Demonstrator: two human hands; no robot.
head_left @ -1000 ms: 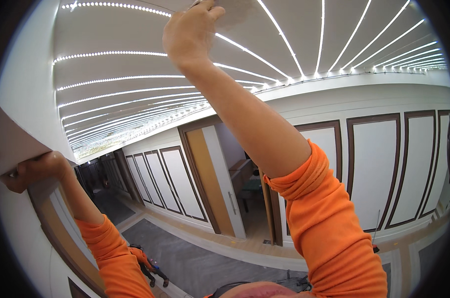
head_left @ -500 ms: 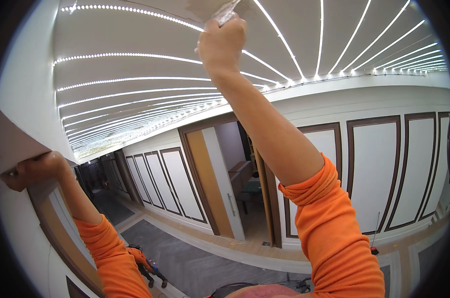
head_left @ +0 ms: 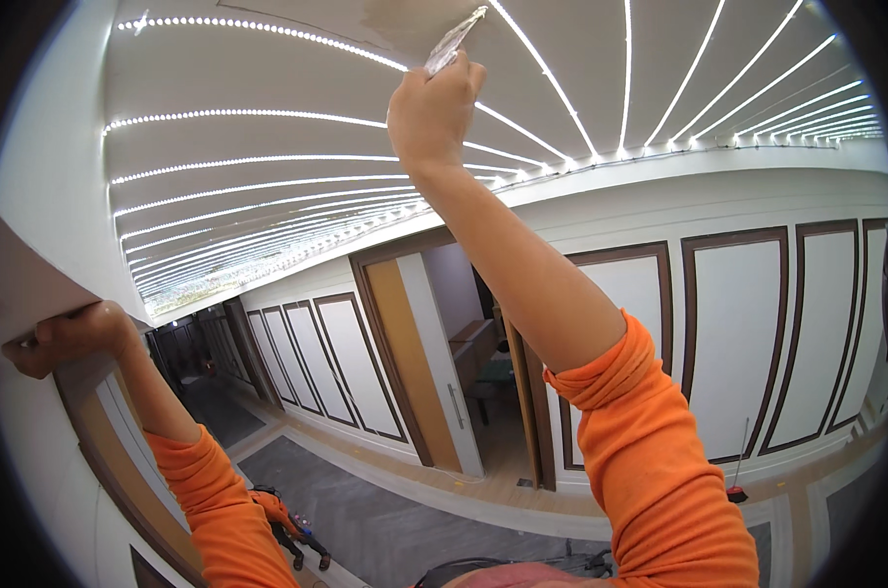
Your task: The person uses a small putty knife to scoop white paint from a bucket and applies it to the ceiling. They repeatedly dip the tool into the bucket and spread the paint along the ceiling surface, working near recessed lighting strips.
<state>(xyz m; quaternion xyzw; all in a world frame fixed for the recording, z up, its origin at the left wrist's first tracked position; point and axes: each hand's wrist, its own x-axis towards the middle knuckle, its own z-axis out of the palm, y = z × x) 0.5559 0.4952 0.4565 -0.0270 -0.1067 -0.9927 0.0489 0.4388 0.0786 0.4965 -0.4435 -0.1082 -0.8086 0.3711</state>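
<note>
Raised overhead, my right hand (head_left: 432, 116) is closed round a putty knife (head_left: 453, 45) with a whitish, smeared blade. The blade points up at the white ceiling (head_left: 287, 73); whether it touches is hard to tell. Beside the blade the ceiling carries a darker, smeared patch (head_left: 410, 15). A bright light strip (head_left: 542, 78) runs just right of the tool. At the far left, my left hand (head_left: 76, 338) is curled against the underside of a wall ledge (head_left: 37, 265). Its fingers are bent inward, and what they hold, if anything, does not show clearly.
Rows of light strips cross the ceiling. Well below lies a grey floor (head_left: 395, 519), where a person in orange (head_left: 282, 519) is at the lower left. An open doorway (head_left: 483, 382) and framed white wall panels (head_left: 733, 343) stand opposite. A long-handled broom (head_left: 738, 490) leans at the right.
My right hand has come down slightly with the putty knife, so more of the blade shows. The left hand stays in place against the ledge.
</note>
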